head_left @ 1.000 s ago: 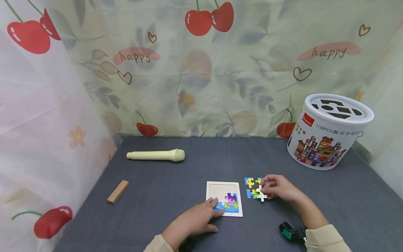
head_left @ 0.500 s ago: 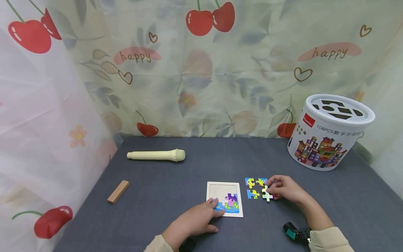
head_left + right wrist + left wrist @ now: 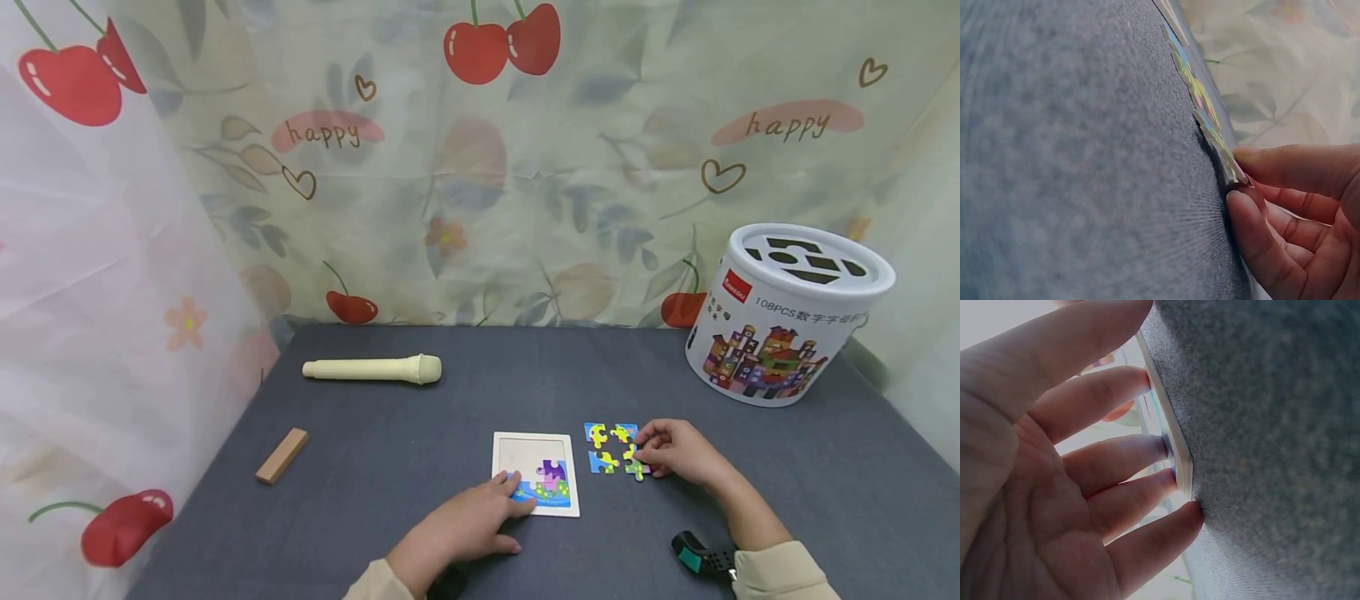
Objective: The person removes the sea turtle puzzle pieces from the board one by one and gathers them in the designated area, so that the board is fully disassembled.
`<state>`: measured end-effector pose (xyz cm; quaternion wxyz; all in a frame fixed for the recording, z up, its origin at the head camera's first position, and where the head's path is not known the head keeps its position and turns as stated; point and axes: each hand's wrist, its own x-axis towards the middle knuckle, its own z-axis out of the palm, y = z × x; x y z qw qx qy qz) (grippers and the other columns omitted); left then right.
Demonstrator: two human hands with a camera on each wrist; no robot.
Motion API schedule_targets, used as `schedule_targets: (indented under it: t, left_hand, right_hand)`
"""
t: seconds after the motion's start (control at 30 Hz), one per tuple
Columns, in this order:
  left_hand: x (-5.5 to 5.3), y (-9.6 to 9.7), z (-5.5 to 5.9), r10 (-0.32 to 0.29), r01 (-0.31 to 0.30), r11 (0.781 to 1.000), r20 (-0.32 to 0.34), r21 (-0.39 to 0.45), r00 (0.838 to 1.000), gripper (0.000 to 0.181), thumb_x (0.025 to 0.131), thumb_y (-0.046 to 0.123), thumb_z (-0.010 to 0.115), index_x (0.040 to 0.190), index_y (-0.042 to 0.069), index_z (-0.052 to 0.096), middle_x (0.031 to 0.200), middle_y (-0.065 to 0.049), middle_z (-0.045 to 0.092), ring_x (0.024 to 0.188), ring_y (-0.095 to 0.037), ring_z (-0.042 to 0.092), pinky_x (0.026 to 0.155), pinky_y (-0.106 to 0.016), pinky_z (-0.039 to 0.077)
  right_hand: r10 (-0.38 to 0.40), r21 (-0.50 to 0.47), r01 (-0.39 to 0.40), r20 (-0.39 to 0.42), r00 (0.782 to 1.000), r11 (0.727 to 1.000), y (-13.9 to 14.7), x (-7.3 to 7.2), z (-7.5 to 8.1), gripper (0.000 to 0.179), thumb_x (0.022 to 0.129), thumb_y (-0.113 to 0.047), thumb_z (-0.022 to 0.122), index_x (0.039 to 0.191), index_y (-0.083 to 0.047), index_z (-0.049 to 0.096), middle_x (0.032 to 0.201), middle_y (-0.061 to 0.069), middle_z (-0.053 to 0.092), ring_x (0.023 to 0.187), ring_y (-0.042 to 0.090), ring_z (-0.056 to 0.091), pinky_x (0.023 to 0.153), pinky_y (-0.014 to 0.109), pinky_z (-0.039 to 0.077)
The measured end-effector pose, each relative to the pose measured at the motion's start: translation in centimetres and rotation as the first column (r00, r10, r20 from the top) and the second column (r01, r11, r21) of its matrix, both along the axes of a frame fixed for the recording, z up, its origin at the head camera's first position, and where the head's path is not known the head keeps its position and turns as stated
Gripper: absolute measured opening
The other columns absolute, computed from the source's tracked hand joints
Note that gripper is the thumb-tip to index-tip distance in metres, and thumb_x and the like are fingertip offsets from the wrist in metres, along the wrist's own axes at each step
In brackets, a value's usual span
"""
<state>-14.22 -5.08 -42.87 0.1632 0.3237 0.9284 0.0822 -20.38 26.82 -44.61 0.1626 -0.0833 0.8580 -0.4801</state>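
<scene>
A square wooden puzzle tray (image 3: 530, 446) lies at the table's middle, its lower part filled with blue, green and purple pieces. My left hand (image 3: 472, 518) rests on its lower left edge; in the left wrist view the fingertips touch the tray's rim (image 3: 1175, 450) and one touches the cloth. To the right, my right hand (image 3: 675, 454) pinches a yellow-green puzzle piece (image 3: 636, 467) by its right side. In the right wrist view, thumb and finger hold that piece (image 3: 1225, 153) slightly off the cloth. Three loose pieces (image 3: 602, 461) lie close to it.
A cream toy microphone (image 3: 371, 369) lies toward the back left, with a wooden block (image 3: 282, 456) nearer the front. A white block bucket (image 3: 780, 325) stands at the back right. Dark cloth (image 3: 420, 442) covers the table. A patterned curtain (image 3: 480, 208) hangs behind.
My right hand has drawn the pinched piece a little to the right, apart from the loose ones, and its tilt has changed slightly. The left hand stays on the tray.
</scene>
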Motion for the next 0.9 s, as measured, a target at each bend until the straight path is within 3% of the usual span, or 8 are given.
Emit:
schedule_targets:
  t: [0.4, 0.9]
  left_hand:
    - [-0.01, 0.01, -0.13, 0.003, -0.003, 1.0, -0.001, -0.002, 1.0, 0.056, 0.081, 0.036, 0.07, 0.133, 0.03, 0.051, 0.147, -0.008, 0.04, 0.136, -0.026, 0.037, 0.105, -0.035, 0.04]
    - [0.02, 0.02, -0.03, -0.011, 0.011, 1.0, -0.009, 0.007, 1.0, 0.056, 0.081, 0.035, 0.07, 0.133, 0.028, 0.052, 0.146, -0.01, 0.041, 0.136, -0.026, 0.038, 0.104, -0.035, 0.041]
  right_hand:
    - [-0.056, 0.07, 0.058, -0.027, 0.998, 0.996, -0.3, 0.14, 0.09, 0.023, 0.084, -0.01, 0.067, 0.097, 0.007, 0.058, 0.074, 0.004, 0.057, 0.062, 0.01, 0.056, 0.054, 0.025, 0.052]
    - [-0.052, 0.11, 0.058, -0.064, 0.997, 0.992, -0.36, 0.11, -0.13, 0.019, 0.083, -0.011, 0.069, 0.088, 0.004, 0.06, 0.072, 0.002, 0.058, 0.061, 0.009, 0.056, 0.054, 0.024, 0.052]
